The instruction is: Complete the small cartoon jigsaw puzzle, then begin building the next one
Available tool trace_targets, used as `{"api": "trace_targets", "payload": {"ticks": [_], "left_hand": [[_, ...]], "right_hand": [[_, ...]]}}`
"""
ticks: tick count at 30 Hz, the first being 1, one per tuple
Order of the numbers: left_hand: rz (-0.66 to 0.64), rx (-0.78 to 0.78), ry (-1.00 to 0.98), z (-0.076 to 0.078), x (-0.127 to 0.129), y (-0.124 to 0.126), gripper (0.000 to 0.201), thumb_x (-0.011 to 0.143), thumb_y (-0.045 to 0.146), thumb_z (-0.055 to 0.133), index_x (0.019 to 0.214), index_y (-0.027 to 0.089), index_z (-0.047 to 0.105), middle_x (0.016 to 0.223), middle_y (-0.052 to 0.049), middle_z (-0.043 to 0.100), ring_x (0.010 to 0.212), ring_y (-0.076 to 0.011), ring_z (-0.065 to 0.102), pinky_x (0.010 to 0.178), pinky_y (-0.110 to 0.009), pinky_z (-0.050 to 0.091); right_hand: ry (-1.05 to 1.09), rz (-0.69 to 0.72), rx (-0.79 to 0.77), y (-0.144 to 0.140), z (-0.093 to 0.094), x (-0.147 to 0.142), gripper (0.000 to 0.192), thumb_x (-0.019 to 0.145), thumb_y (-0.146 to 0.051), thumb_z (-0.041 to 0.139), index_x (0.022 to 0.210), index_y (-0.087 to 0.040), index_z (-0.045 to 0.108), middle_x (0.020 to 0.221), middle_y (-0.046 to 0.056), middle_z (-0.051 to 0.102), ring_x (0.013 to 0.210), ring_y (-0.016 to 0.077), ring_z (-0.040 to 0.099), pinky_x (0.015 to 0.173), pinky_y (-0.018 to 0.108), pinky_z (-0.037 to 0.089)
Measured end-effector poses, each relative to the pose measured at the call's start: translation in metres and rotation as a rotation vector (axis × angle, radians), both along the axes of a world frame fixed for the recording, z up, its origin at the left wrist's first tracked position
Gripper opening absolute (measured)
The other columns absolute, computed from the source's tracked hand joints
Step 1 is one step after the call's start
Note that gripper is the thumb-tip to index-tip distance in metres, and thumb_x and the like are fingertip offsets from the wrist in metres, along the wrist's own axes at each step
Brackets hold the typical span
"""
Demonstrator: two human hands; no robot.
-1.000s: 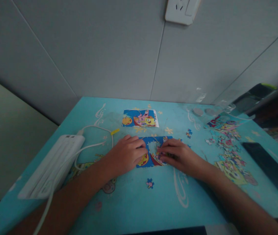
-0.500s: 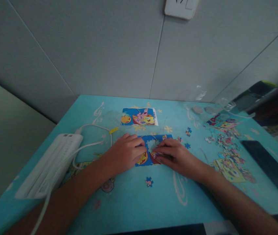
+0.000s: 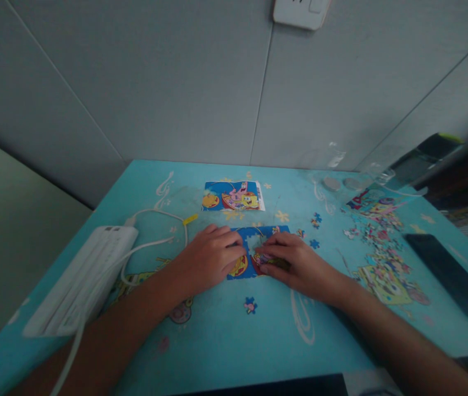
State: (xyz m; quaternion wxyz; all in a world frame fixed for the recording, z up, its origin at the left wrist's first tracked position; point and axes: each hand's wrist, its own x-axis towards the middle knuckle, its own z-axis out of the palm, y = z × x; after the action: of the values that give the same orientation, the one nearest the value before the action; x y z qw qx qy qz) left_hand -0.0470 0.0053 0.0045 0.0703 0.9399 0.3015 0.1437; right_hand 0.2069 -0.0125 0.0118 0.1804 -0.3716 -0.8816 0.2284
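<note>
1. Head view, hands: the left hand is half curled, palm down, its fingertips at the left edge of the puzzle; whether it grips anything I cannot tell. The right hand reaches over the puzzle's right part, thumb and fingers a little apart — whether a piece is pinched at the tips is too blurred to tell.

2. Head view, placement: the puzzle lies flat on the blue table, between the hands. The left hand probably steadies it, leaving the right free for finer work. The printed picture sheet lies just beyond, facing the person, likely for easy comparison. A loose piece lies on the near side, while the piece heap sits well off to the right, apparently keeping the middle uncluttered.

3. Head view, looks: the puzzle is partly joined — deep blue with a yellow round shape at left and a red curved shape towards the right. A jagged gap at its middle shows the paler table; the right hand hides some of the rest.
</note>
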Motion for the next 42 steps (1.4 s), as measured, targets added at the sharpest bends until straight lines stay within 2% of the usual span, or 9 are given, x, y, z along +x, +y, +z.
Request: {"api": "trace_targets", "payload": {"ticks": [11,18,20,24,31,34,37,42], "left_hand": [[0.006,-0.009,0.011,-0.002,-0.001,0.001,0.015,0.094,0.016,0.058,0.102,0.022,0.069,0.104,-0.002,0.065,0.095,-0.0201,0.055,0.081,-0.036,0.034],[0.008,-0.001,0.013,-0.002,-0.002,0.0,0.016,0.095,0.017,0.057,0.103,0.022,0.069,0.104,-0.002,0.064,0.094,-0.0199,0.054,0.081,-0.036,0.034],[0.01,0.003,0.012,-0.002,-0.001,0.0,0.016,0.095,0.017,0.057,0.103,0.022,0.069,0.104,-0.002,0.065,0.094,-0.0197,0.054,0.081,-0.036,0.034],[0.01,-0.002,0.016,-0.002,0.0,0.0,0.016,0.095,0.017,0.057,0.103,0.022,0.069,0.104,-0.002,0.065,0.094,-0.0196,0.054,0.081,-0.036,0.034],[0.006,0.0,0.011,-0.004,-0.001,0.001,0.017,0.095,0.016,0.057,0.104,0.022,0.069,0.104,-0.003,0.065,0.094,-0.0202,0.055,0.082,-0.036,0.035],[0.008,-0.004,0.004,-0.005,-0.002,0.001,0.017,0.095,0.016,0.057,0.104,0.022,0.069,0.104,-0.003,0.065,0.094,-0.0202,0.055,0.082,-0.037,0.034],[0.01,-0.014,0.008,-0.004,-0.002,0.0,0.016,0.095,0.017,0.057,0.104,0.022,0.069,0.104,-0.003,0.065,0.095,-0.0206,0.055,0.082,-0.037,0.035],[0.008,-0.044,0.003,-0.001,-0.001,0.0,0.016,0.097,0.018,0.054,0.103,0.022,0.069,0.104,-0.003,0.065,0.095,-0.0203,0.055,0.082,-0.037,0.035]], "right_hand": [[0.006,-0.1,0.013,-0.001,-0.004,-0.004,0.02,0.09,-0.033,0.07,0.106,-0.02,0.071,0.1,0.007,0.065,0.094,0.0216,0.061,0.085,0.036,0.049],[0.003,-0.109,0.035,-0.001,-0.004,0.0,0.037,0.087,-0.038,0.074,0.12,-0.022,0.07,0.106,0.009,0.065,0.097,0.0233,0.062,0.088,0.039,0.05],[0.013,-0.1,0.037,-0.001,-0.003,0.0,0.033,0.09,-0.037,0.069,0.12,-0.022,0.07,0.104,0.008,0.065,0.095,0.022,0.062,0.086,0.037,0.05],[0.005,-0.063,0.039,-0.002,-0.002,-0.001,0.019,0.096,-0.031,0.061,0.105,-0.022,0.075,0.099,0.007,0.066,0.092,0.0201,0.06,0.082,0.035,0.048],[0.005,-0.044,0.032,-0.001,-0.011,-0.001,0.019,0.097,-0.03,0.06,0.102,-0.024,0.078,0.096,0.006,0.065,0.09,0.0183,0.059,0.082,0.034,0.047],[-0.004,-0.041,0.058,-0.002,-0.008,0.0,0.018,0.097,-0.028,0.06,0.1,-0.024,0.078,0.097,0.006,0.065,0.091,0.0189,0.059,0.083,0.035,0.046],[0.048,0.02,0.095,-0.007,0.001,-0.001,0.019,0.098,-0.028,0.059,0.104,-0.023,0.076,0.1,0.007,0.066,0.094,0.0193,0.059,0.085,0.037,0.046],[0.03,0.256,0.046,-0.023,0.008,-0.01,0.023,0.097,-0.036,0.06,0.11,-0.021,0.073,0.1,0.006,0.066,0.098,0.0195,0.06,0.093,0.039,0.044]]}}
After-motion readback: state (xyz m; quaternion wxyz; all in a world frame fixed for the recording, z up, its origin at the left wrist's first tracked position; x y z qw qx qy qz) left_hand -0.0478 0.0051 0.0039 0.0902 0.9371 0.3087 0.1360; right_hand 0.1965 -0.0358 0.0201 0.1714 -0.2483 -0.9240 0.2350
